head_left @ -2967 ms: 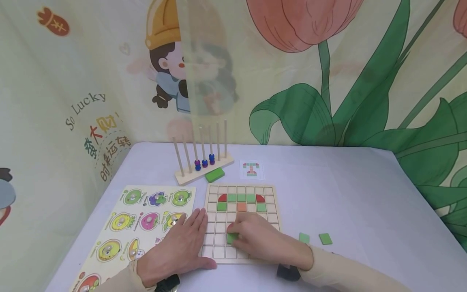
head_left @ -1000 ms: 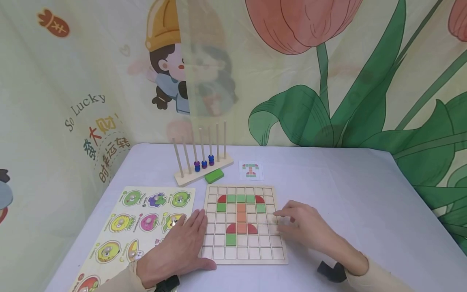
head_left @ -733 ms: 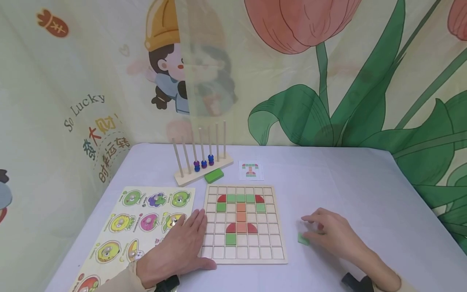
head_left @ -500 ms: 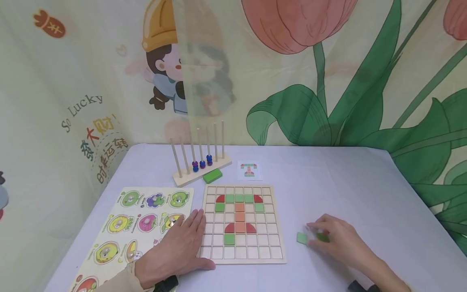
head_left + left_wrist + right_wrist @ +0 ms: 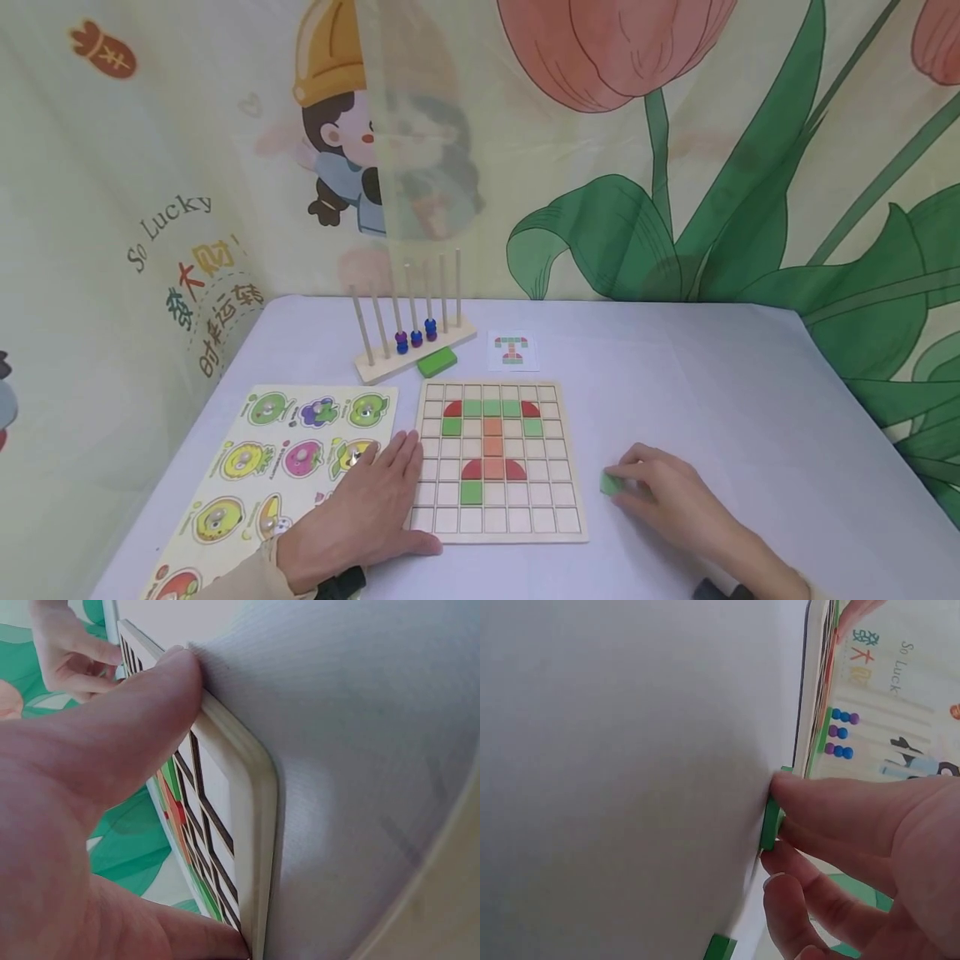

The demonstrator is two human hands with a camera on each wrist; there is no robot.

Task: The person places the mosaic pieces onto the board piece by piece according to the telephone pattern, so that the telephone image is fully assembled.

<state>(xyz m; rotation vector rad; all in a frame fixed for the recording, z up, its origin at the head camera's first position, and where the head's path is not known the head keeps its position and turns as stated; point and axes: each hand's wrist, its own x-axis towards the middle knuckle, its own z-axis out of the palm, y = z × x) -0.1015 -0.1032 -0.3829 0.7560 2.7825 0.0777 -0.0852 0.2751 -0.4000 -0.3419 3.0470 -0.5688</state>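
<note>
To the right of the gridded wooden board (image 5: 525,521), my right hand (image 5: 667,492) pinches a light green square tile (image 5: 610,483) between thumb and fingers, at the table surface. The right wrist view shows that tile's edge, with another green tile (image 5: 720,947) lying nearer; my hand hides this second one in the head view. My left hand (image 5: 360,508) lies with straight fingers along the board's left edge, its thumb at the front corner. Set in the grid are green squares, orange squares (image 5: 492,447) and red quarter-rounds (image 5: 515,470), with one green square (image 5: 472,492) in a lower row.
A small pattern card (image 5: 513,351) lies behind the board. Beside it are a green block (image 5: 437,362) and a peg stand (image 5: 386,364) with blue and purple beads. A fruit puzzle board (image 5: 247,483) lies at left, partly under my left hand. A printed curtain hangs behind the table.
My right hand has left the green square in the board's lower row, moved right to the loose tiles and taken hold of the light green one. The left hand stays put.
</note>
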